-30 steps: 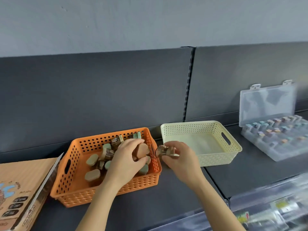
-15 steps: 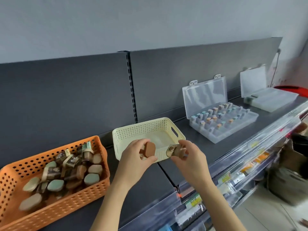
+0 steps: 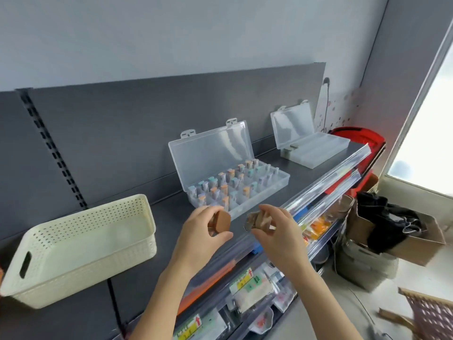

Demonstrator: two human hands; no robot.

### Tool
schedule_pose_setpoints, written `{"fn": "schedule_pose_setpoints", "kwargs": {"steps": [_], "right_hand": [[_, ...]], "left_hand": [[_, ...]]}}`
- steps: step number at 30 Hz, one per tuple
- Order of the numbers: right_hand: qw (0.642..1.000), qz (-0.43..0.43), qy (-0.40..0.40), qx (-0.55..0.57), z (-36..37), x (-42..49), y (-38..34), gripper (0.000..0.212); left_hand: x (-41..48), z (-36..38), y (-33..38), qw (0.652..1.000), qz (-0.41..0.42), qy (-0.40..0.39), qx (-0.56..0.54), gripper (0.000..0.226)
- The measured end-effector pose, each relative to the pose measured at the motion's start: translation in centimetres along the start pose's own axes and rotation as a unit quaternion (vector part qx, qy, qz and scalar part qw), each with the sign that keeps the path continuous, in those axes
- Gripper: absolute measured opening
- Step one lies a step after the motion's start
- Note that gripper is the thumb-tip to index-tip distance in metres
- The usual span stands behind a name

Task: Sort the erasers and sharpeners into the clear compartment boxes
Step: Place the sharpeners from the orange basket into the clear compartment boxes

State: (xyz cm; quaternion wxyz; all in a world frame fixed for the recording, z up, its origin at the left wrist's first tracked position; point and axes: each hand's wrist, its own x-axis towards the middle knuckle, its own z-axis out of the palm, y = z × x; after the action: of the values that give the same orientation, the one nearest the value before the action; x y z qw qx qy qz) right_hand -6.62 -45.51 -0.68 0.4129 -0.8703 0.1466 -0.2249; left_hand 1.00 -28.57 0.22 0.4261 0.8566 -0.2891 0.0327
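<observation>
While left hand (image 3: 203,235) pinches a brown piece (image 3: 222,220) and right hand (image 3: 278,233) a wrapped piece (image 3: 256,220), best seat each in a free cell of the near box (image 3: 259,190).

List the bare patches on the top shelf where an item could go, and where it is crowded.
Bare shelf: between the basket and near box, and between near box and far box. The basket looks empty. Near box's compartments are mostly full.
</observation>
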Motion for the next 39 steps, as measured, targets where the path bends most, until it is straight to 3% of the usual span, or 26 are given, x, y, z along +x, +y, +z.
{"fn": "schedule_pose_setpoints", "kwargs": {"steps": [9, 19, 29, 34, 39], "right_hand": [[0.999, 0.037, 0.013, -0.02, -9.8, 5.7, 8.4, 0.056], [0.995, 0.048, 0.053, -0.065, -15.5, 13.9, 15.0, 0.053], [0.994, 0.062, 0.072, -0.052, -19.4, 25.5, 20.4, 0.053], [0.995, 0.059, 0.068, -0.04, -20.4, 30.0, 23.7, 0.053], [0.998, 0.037, 0.03, -0.033, -22.2, 35.4, 27.5, 0.053]], "left_hand": [[7.8, 10.5, 5.8, 0.999, 0.024, -0.038, 0.006, 0.049], [18.6, 19.6, 7.8, 0.996, 0.065, -0.052, -0.013, 0.061], [31.1, 25.9, 10.1, 0.994, 0.091, -0.056, -0.026, 0.057], [35.3, 28.9, 10.7, 0.995, 0.073, -0.064, -0.019, 0.054], [39.5, 32.2, 11.1, 0.999, 0.031, -0.017, -0.021, 0.046]]}}
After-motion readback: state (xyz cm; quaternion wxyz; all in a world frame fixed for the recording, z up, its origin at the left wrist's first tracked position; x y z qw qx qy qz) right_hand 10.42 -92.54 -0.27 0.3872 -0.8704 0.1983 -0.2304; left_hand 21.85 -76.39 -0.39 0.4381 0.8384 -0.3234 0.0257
